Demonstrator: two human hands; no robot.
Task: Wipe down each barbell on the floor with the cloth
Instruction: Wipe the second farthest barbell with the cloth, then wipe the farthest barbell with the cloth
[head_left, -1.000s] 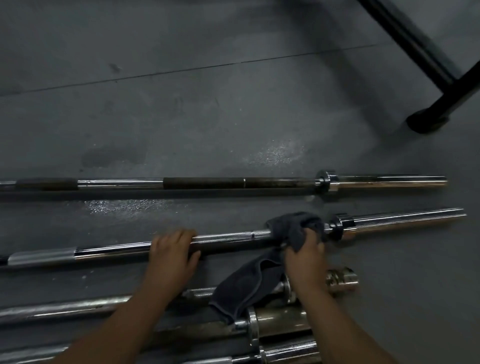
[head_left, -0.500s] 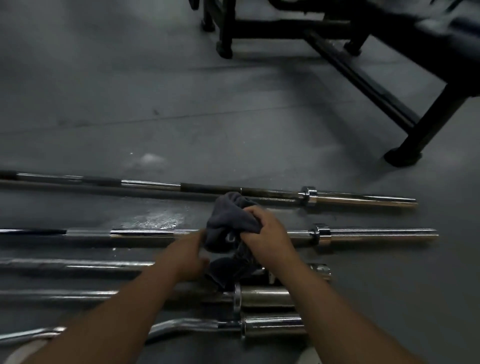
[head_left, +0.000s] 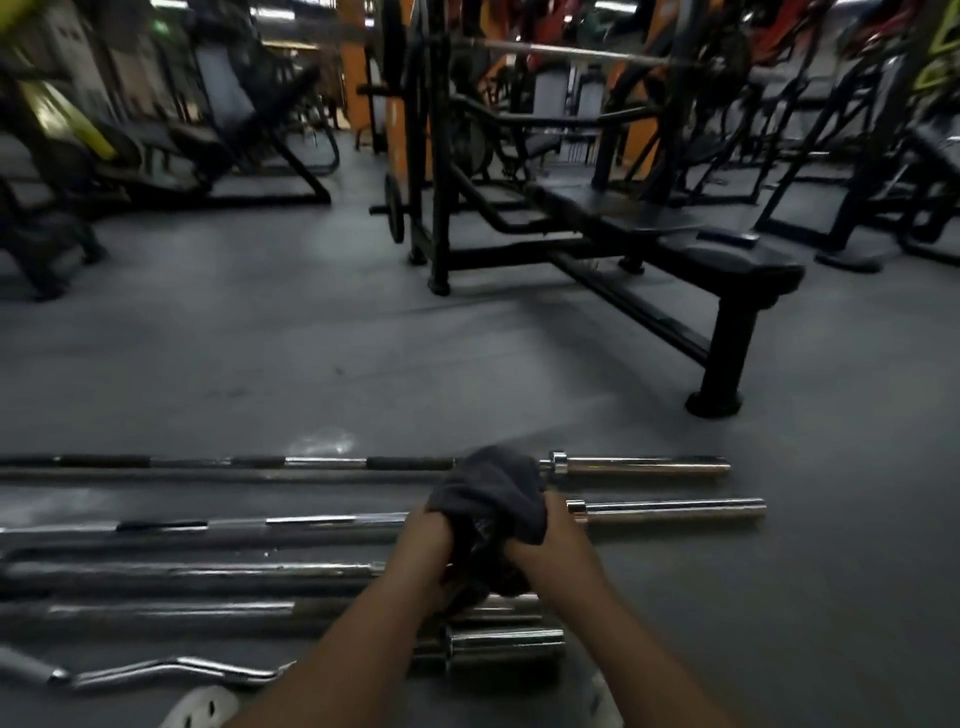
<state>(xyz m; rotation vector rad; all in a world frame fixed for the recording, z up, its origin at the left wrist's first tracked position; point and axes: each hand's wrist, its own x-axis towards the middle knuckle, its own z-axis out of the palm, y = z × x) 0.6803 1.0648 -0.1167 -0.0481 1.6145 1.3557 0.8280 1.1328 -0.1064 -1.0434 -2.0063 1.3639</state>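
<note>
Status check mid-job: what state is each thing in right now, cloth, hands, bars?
cloth: bunched, held between both hands over the bars; contact with a bar unclear.
left hand: grips the cloth.
right hand: grips the cloth.
farthest barbell: flat on the floor.
second barbell: flat on the floor.
curl bar: flat on the floor, nearest of the bars.

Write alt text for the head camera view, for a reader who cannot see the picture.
A person's left hand and right hand grip a bunched dark cloth above chrome barbells lying side by side on a grey gym floor. A black weight bench and blurred machines stand beyond them.
</note>
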